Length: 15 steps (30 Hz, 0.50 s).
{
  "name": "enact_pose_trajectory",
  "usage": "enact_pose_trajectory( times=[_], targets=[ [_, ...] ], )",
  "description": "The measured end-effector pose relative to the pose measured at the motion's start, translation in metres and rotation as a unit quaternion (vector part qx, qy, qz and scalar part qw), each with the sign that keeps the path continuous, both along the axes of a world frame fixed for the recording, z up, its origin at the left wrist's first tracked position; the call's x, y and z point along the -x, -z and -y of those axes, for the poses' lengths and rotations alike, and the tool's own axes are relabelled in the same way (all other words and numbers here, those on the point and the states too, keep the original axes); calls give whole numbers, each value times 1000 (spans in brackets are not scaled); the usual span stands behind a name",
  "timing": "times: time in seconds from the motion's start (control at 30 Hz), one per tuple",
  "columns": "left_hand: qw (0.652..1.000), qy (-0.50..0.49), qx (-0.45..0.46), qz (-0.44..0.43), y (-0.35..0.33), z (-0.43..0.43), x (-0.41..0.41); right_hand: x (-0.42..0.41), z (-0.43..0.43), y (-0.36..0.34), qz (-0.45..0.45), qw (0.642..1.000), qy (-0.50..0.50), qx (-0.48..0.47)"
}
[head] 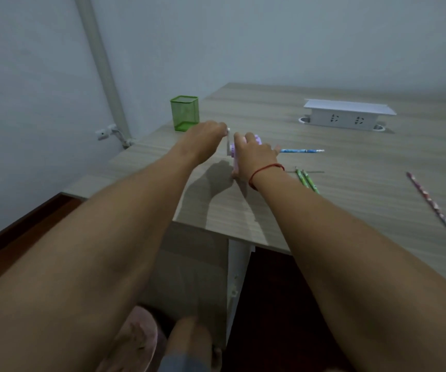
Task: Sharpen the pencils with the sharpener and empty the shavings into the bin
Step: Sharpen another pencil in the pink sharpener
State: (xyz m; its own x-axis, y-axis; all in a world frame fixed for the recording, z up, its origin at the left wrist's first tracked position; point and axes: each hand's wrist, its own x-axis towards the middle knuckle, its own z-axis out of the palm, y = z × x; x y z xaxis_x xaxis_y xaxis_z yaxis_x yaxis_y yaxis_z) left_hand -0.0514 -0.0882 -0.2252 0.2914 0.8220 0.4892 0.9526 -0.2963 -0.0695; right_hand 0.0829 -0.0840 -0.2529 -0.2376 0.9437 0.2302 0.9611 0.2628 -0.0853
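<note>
A purple crank sharpener [244, 149] sits near the left front corner of the wooden table [350, 189], a short way in from the front edge. The right hand [254, 157] is clamped over its top, fingers curled down around the body. The left hand [205, 135] pinches the white crank handle [228, 140] at the sharpener's left end. A blue pencil [301, 151] pokes out of its right side, lying level just above the tabletop. Two green pencils [307, 179] lie just right of the right wrist, and a pink patterned pencil [429, 201] lies well apart toward the right edge. A green mesh pen holder [184, 113] stands close to the left edge; a white socket box [348, 115] sits farther back. Bare tabletop stretches between them.
</note>
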Motion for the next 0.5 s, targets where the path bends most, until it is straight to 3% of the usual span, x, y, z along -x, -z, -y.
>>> enact_pose_trajectory(
  times=[0.23, 0.5],
  targets=[
    [1000, 18, -11, 15, 2, 18, -2, -1, 1, 8, -10, 999, 3, -46],
    [999, 19, 46, 14, 36, 53, -4, 4, 0, -3, 0, 1000, 18, 8]
  ],
)
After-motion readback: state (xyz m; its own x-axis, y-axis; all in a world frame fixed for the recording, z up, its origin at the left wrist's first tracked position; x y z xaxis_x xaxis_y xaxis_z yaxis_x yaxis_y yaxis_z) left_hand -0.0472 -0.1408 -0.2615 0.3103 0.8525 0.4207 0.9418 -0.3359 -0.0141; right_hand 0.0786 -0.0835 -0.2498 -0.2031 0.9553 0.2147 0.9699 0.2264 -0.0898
